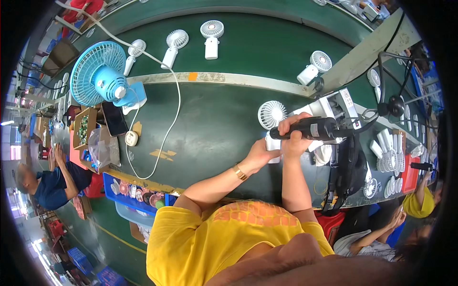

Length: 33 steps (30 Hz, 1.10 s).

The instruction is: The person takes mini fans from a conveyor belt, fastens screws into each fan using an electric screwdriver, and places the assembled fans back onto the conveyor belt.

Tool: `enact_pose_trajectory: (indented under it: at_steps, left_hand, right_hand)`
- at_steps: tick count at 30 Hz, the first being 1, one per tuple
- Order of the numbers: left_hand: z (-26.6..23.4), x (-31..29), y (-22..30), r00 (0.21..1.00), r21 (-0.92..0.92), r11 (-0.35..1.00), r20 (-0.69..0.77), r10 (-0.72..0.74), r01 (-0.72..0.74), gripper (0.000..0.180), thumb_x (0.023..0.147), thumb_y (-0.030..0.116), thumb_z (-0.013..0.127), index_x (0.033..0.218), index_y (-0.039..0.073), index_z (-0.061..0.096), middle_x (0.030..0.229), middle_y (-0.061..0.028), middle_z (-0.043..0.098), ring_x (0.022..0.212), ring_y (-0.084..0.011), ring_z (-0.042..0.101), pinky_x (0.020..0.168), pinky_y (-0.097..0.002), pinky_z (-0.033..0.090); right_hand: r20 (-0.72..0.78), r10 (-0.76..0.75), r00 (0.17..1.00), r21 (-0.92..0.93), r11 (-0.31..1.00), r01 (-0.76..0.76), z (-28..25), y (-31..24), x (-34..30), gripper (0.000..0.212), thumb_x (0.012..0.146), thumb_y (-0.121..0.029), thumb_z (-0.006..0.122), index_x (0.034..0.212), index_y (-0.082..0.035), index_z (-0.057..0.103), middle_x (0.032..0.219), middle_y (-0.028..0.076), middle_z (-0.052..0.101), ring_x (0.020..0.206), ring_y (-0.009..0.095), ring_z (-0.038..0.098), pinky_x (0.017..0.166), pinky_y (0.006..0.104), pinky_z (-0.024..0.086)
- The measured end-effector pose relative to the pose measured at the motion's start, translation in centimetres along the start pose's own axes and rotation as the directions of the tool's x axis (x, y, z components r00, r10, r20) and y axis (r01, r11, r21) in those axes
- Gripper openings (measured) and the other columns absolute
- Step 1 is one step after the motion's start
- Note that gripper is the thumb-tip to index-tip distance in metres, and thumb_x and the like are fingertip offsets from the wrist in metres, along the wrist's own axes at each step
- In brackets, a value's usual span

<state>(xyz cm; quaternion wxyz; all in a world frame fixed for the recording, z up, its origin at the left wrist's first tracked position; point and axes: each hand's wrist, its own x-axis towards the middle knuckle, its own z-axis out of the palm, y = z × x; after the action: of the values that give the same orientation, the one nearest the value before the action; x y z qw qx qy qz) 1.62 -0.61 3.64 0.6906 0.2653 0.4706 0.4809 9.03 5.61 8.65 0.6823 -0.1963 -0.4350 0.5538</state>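
Observation:
In my right hand (295,139) is a black electric screwdriver (315,128), lying almost level with its front end pointing left and its cable running off to the right. Its front end is over the handle of a white handheld fan (272,114), whose round grille faces up on the bench. My left hand (261,153) closes on the fan's handle, below the screwdriver. Fingers and tool partly cover the handle, and I cannot make out the screwdriver's tip. A gold-coloured band circles my left wrist.
White handheld fans (211,39) lie spaced along the belt beyond the bench rail. A blue desk fan (102,76) with a white cable stands at left, near a parts box (85,127). A black bag (348,167) and fan parts (391,155) lie right. Other people sit on both sides.

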Motion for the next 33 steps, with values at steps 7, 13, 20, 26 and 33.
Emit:
enact_pose_trajectory:
  at_steps: [7,13,20,26,33]
  left_hand:
    - [0.0,0.0,-0.7,0.999,-0.162,0.987,0.036,-0.007,0.013,0.038,0.075,0.001,0.064,0.109,-0.002,0.048,0.089,-0.0074,0.059,0.074,-0.0140,0.059,0.066,-0.0275,0.048]
    - [-1.6,4.0,3.5,0.978,-0.034,0.978,-0.028,0.207,-0.208,0.054,0.079,0.000,0.062,0.125,0.006,0.035,0.084,-0.0039,0.053,0.067,-0.0119,0.056,0.059,-0.0267,0.048]
    - [-13.0,17.1,15.7,0.511,0.954,0.258,-0.149,0.846,-0.149,0.061,0.065,0.023,0.071,0.111,-0.008,0.046,0.108,-0.0253,0.048,0.102,-0.0384,0.046,0.088,-0.0440,0.038]
    - [-28.0,18.0,20.4,0.442,0.824,0.325,-0.534,0.721,0.464,0.039,0.069,0.016,0.062,0.101,-0.005,0.051,0.106,-0.0236,0.056,0.102,-0.0391,0.052,0.086,-0.0456,0.042]
    - [-20.2,15.5,15.3,0.589,0.783,0.560,-0.325,0.740,-0.271,0.060,0.059,0.016,0.077,0.108,-0.007,0.052,0.095,-0.0181,0.061,0.085,-0.0282,0.061,0.075,-0.0367,0.049]
  right_hand:
    - [-0.067,0.060,0.996,-0.080,0.995,-0.065,0.0,-0.9,0.3,0.061,0.071,-0.041,0.075,0.106,-0.004,0.041,0.066,0.005,0.047,0.055,0.015,0.046,0.050,0.0286,0.039]
    - [-0.051,-0.334,0.941,-0.384,0.876,0.291,-0.9,-6.6,3.8,0.059,0.075,-0.030,0.074,0.109,0.004,0.040,0.062,0.007,0.052,0.052,0.014,0.048,0.053,0.0248,0.043]
    - [-0.057,-0.219,0.974,-0.476,0.864,0.166,-1.9,-5.1,3.7,0.036,0.077,0.000,0.054,0.110,0.005,0.041,0.063,0.008,0.051,0.053,0.014,0.047,0.052,0.0256,0.042]
    - [-0.015,-0.200,0.980,-0.361,0.915,0.181,-1.7,-4.9,3.8,0.044,0.070,0.000,0.063,0.109,0.004,0.041,0.064,0.007,0.053,0.053,0.013,0.049,0.054,0.0234,0.042]
    - [-0.061,-0.224,0.973,-0.338,0.922,0.191,-1.6,-5.3,3.9,0.082,0.067,-0.056,0.071,0.113,0.004,0.039,0.062,0.007,0.048,0.054,0.013,0.047,0.049,0.0256,0.039]
